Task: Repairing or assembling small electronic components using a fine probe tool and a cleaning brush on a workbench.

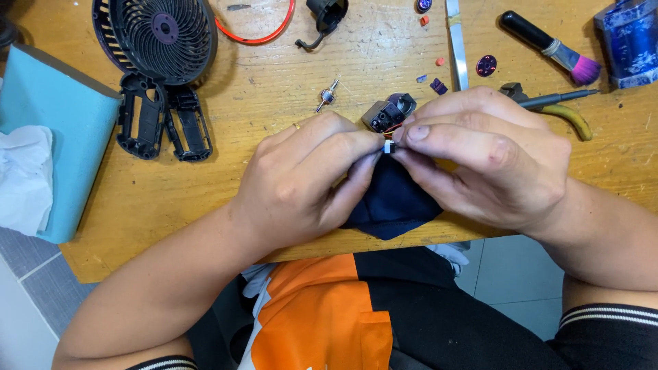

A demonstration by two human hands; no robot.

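I am watching both hands meeting over the near middle of the wooden counter point(274, 89). The left hand point(301, 181) is pinching closed on a small white connector point(388, 147), and the right hand point(490, 154) is closing its fingertips on the same piece from the right. Under them a dark blue housing point(394, 202) is lying at the counter's near edge, touching both hands. Just beyond the fingertips a small grey motor part point(387, 113) is sitting. Far left, a black fan grille point(154, 31) is resting above two black shell halves point(164, 123); far right, a pink-tipped brush point(548, 46).
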